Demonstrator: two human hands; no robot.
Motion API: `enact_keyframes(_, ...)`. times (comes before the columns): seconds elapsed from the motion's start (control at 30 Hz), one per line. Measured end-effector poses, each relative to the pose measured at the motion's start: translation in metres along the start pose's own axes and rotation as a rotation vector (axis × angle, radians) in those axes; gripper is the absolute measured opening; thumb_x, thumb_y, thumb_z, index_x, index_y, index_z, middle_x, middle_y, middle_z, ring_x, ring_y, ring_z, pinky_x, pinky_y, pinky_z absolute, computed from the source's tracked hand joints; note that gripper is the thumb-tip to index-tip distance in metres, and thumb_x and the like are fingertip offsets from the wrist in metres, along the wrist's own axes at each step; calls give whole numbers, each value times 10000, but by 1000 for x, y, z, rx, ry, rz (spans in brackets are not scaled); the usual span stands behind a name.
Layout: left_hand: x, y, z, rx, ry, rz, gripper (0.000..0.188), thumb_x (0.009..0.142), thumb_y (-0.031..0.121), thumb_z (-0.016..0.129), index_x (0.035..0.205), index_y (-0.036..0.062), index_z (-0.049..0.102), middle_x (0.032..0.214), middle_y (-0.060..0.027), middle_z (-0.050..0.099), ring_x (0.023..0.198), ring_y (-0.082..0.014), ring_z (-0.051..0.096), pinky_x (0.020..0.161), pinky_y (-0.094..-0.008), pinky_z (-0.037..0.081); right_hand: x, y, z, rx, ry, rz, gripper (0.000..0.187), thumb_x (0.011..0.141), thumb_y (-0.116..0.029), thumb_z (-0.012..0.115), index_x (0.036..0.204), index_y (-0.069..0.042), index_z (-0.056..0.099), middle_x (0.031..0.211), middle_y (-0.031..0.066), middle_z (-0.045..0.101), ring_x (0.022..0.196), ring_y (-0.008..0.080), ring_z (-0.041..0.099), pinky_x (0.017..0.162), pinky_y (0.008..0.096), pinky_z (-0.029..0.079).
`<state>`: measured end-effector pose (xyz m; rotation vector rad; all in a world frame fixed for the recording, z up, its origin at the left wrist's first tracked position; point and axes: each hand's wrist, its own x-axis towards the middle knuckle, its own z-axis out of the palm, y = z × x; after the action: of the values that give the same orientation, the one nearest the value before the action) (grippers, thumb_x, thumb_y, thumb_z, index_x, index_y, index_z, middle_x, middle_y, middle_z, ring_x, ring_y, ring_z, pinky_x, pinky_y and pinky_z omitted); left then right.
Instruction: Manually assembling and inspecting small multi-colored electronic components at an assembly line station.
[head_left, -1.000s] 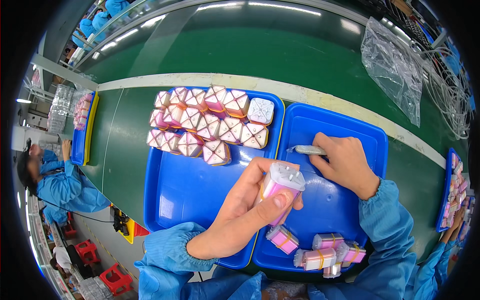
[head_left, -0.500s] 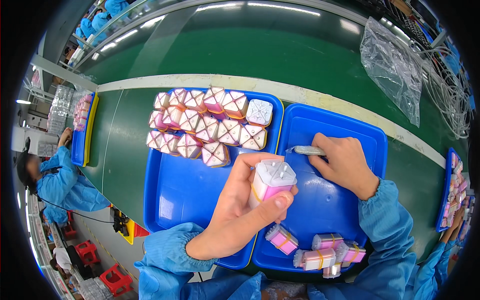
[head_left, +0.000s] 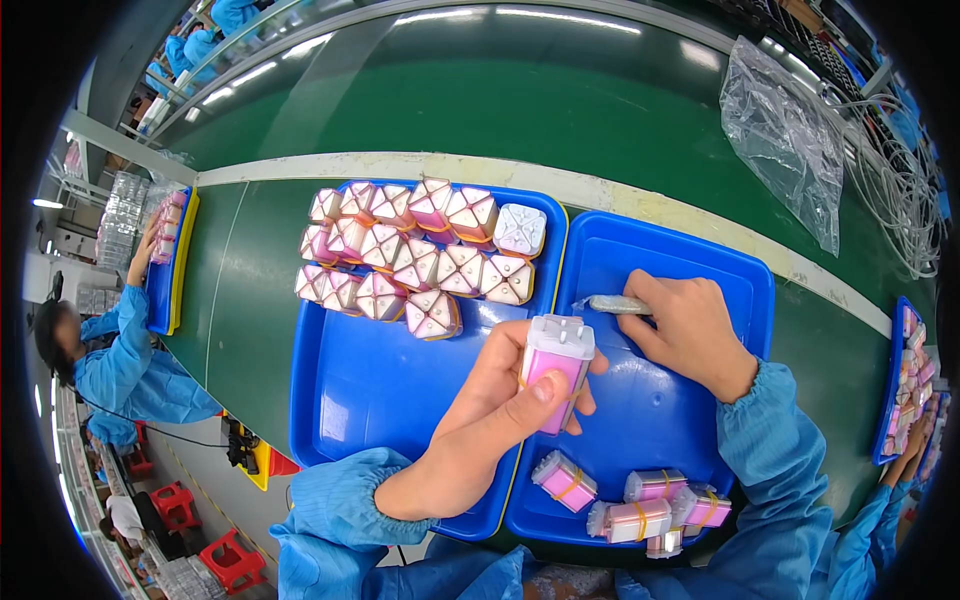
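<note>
My left hand point(head_left: 482, 428) holds a white and pink block-shaped part point(head_left: 556, 368) upright over the seam between two blue trays. My right hand point(head_left: 686, 332) rests in the right blue tray point(head_left: 740, 290) and grips a small silvery tool point(head_left: 612, 304) that points left. The left blue tray point(head_left: 355, 400) carries several pink and white parts point(head_left: 420, 258) packed in rows at its far end. Several more pink parts bound with yellow bands point(head_left: 640, 502) lie at the near edge of the right tray.
The trays sit on a green conveyor belt point(head_left: 480, 100) with a pale stripe. A clear plastic bag point(head_left: 785, 140) and white cables point(head_left: 900, 180) lie at the far right. A person in blue point(head_left: 120, 350) works at another tray on the left, and another tray with parts point(head_left: 908, 380) is at the right.
My left hand has turned the pink and white part more upright and shifted it slightly right. My right hand has stayed in place on the tool.
</note>
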<state>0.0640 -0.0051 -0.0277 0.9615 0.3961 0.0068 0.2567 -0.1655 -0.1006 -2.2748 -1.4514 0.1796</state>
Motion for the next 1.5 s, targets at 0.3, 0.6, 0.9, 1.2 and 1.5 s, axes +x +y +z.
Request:
enact_keyframes(0.3, 0, -3, -5, 109, -84, 68, 615, 1034, 462, 555, 1491, 99, 362, 1146, -161, 571, 916, -242, 592, 801, -389, 498, -1, 0, -1, 7, 4, 3, 178, 864, -224, 708, 911, -98, 591, 725, 101, 668, 637, 320, 653, 551, 437, 470)
enact_keyframes(0.6, -1, -4, -5, 79, -108, 57, 641, 1006, 373, 647, 1477, 113, 299, 1088, -168, 587, 882, -215, 597, 748, -362, 510, -1, 0, 0, 4, 3, 5, 187, 856, -222, 716, 912, -93, 593, 726, 109, 668, 639, 329, 652, 554, 445, 473)
enact_keyframes(0.9, 3, -4, -7, 26, -65, 65, 644, 1002, 451, 631, 1418, 73, 317, 1044, -171, 588, 850, -185, 585, 733, -344, 507, 0, -3, -5, -46, -45, -12, 250, 850, -265, 743, 807, -72, 589, 724, 112, 667, 661, 334, 658, 559, 465, 490)
enact_keyframes(1.2, 2, -7, -6, 132, -89, 213, 633, 1022, 531, 557, 1457, 110, 372, 1043, -175, 590, 830, -213, 596, 736, -356, 503, -1, 0, -2, -33, -7, -46, 229, 841, -251, 739, 820, -73, 597, 736, 117, 674, 673, 333, 666, 566, 464, 496)
enact_keyframes(1.5, -2, 1, -6, 162, -183, 27, 621, 1038, 542, 510, 1467, 116, 365, 1060, -169, 585, 819, -236, 593, 726, -354, 485, 0, -1, -2, 1, 15, -25, 268, 856, -263, 744, 784, -68, 575, 701, 124, 635, 639, 353, 628, 546, 463, 458)
